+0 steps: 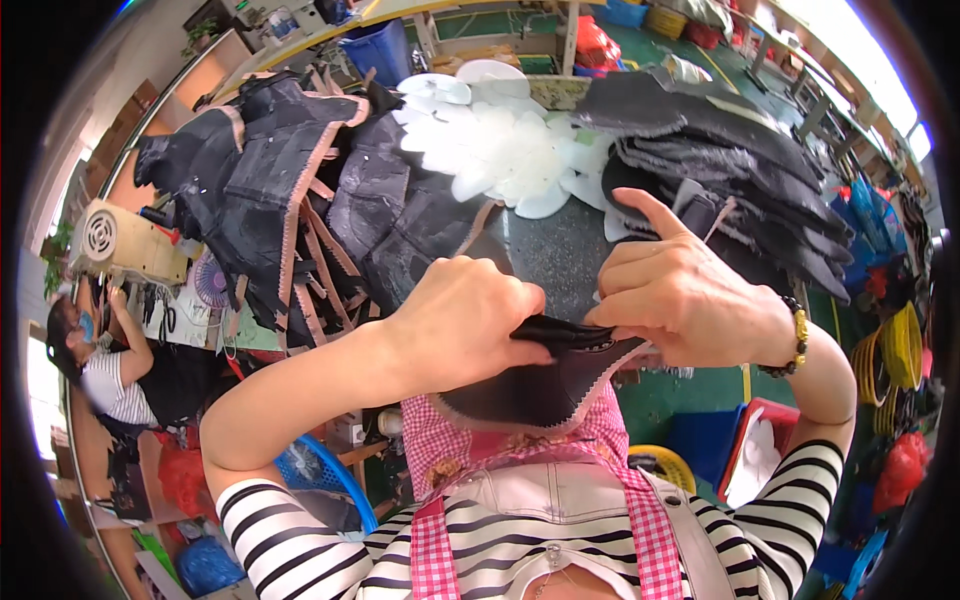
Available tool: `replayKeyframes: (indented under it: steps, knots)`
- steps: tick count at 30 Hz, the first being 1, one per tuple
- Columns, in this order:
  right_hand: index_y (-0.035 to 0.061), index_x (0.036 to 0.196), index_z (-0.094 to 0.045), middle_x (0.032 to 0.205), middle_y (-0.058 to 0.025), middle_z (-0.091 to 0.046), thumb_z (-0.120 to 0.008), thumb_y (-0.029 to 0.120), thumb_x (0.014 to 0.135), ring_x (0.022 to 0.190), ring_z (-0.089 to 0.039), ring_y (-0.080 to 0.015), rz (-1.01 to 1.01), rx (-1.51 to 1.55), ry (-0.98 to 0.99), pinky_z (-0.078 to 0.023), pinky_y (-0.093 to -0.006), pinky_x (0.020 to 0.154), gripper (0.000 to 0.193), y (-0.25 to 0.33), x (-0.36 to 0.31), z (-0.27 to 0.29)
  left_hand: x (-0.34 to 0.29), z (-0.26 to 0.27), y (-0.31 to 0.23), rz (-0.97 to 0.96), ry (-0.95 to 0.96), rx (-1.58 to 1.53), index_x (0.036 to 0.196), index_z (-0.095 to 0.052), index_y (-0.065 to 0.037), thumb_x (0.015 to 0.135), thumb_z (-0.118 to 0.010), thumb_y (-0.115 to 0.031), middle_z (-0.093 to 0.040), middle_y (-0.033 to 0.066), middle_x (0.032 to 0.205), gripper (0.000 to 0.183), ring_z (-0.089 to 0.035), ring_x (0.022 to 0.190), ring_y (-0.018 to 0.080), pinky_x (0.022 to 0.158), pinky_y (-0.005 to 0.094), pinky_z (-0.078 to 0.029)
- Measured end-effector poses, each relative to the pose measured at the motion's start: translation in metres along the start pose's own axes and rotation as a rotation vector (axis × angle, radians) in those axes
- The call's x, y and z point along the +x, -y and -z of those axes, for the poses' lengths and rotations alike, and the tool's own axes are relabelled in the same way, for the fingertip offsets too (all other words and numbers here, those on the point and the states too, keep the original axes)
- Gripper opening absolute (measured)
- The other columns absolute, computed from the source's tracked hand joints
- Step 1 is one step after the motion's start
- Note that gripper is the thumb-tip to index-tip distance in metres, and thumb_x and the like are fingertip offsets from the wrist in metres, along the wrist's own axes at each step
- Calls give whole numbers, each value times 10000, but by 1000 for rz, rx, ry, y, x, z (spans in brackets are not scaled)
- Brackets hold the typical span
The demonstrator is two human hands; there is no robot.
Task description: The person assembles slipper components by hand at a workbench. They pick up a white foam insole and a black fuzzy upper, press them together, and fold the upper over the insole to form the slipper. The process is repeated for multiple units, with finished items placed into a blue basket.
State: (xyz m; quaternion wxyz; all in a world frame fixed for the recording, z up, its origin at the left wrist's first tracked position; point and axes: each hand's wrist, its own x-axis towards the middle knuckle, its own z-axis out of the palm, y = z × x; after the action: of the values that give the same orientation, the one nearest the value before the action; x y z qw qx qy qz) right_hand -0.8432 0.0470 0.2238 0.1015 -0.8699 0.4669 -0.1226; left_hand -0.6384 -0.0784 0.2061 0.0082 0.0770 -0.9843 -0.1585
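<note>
pink-edged black piece (pixel 535 395) between hands (pixel 450 325)

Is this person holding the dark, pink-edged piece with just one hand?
No, the left hand and the right hand both grip the dark, pink-edged piece.

Bright windows (pixel 886 58) at upper right overlook a green floor (pixel 695 395).
</note>
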Motion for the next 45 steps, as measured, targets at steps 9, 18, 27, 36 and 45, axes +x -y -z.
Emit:
replayKeyframes:
  steps: [9, 18, 27, 36, 45]
  knots:
    - [84, 874, -632, 805, -39, -580, -747, 127, 693, 950, -591, -223, 26, -147, -178, -228, -611, 1090, 219, -8, 30, -4, -12, 27, 9, 153, -128, -75, 765, -679, -12, 750, -756, -283, -617, 173, 613, 282, -624, 577, 344, 558, 392, -494]
    - [72, 836, -649, 880, -25, -648, -791, 257, 694, 956, -618, -212, 102, 124, -297, -273, -539, 1090, 273, -10, 66, -19, -28, 35, 8, 203, -189, -124, 763, -682, 1, 699, -743, -272, -628, 203, 646, 287, -650, 672, 378, 633, 439, -522]
    - [66, 781, -629, 915, -3, -675, -809, 277, 700, 1033, -639, -216, 203, 439, -467, -271, -489, 1095, 289, -7, 58, -21, -53, 19, 27, -193, -548, -873, 1195, -458, -40, 619, -860, 67, -674, 128, 968, 710, -672, 913, 211, 833, 347, -540]
    - [55, 693, -613, 936, -38, -711, -830, 282, 671, 1048, -637, -228, 168, 627, -518, -206, -505, 1116, 315, -16, 55, -27, -47, 7, 37, -199, -680, -959, 857, -656, 27, 704, -764, 120, -623, 142, 1102, 209, -660, 886, 144, 754, 267, -570]
    - [56, 707, -603, 897, -53, -712, -837, 245, 677, 987, -654, -236, 272, 725, -450, -181, -510, 1126, 302, -20, 55, -25, -44, 28, 32, -86, -497, -1115, 808, -661, 49, 683, -750, 157, -638, 229, 1081, 188, -684, 884, 202, 758, 288, -594]
